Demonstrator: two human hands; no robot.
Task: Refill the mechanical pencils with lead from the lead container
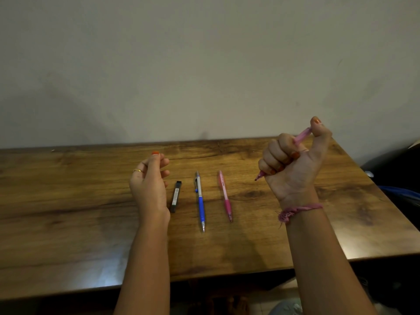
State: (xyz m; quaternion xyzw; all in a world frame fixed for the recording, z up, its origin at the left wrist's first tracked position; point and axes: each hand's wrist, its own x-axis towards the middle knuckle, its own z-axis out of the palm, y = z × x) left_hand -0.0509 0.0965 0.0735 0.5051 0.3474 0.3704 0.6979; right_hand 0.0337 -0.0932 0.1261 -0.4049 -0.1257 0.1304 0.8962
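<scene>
My right hand [293,164] is fisted around a pink mechanical pencil [302,134], held above the table with its tip pointing down-left and my thumb pressing on its top end. My left hand [150,180] hovers over the table with fingers loosely curled and nothing visible in it. Just right of that hand, the black lead container [176,196] lies flat on the wooden table [68,212]. A blue and silver mechanical pencil [200,201] lies beside it, tip toward me. A second pink mechanical pencil [225,195] lies to its right, tip toward me.
The table backs onto a plain wall [204,64]. Its right edge slants past dark objects with a blue item [400,192] on the far right. The near table edge runs across the bottom, with floor below it.
</scene>
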